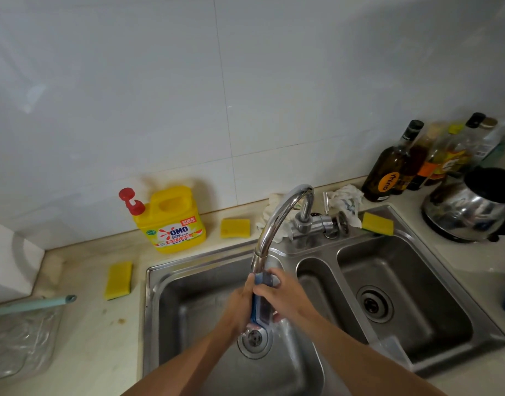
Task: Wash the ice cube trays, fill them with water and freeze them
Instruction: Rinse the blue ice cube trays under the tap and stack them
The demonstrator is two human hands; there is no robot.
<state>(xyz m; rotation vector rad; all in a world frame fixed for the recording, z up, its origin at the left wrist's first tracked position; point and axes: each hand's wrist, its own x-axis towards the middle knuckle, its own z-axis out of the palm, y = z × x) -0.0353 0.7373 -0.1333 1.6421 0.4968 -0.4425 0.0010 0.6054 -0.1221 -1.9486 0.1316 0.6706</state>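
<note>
Head view: my left grip (239,305) and right grip (284,295) both clasp the ice tray (260,309) beneath the tap (277,218); wet plastic may slip toward the drain (254,340) at six o'clock.

Brushed, dull steel in the sink (171,310); polished chrome on the tap (274,218); mirror-bright metal on the kettle (459,212) at the right edge of the worktop (102,338). Glossy plastic jug (174,224) and porous matt sponges (235,228) along the back edge. Wet plastic tray (257,308). Glossy tiles (131,81).
</note>
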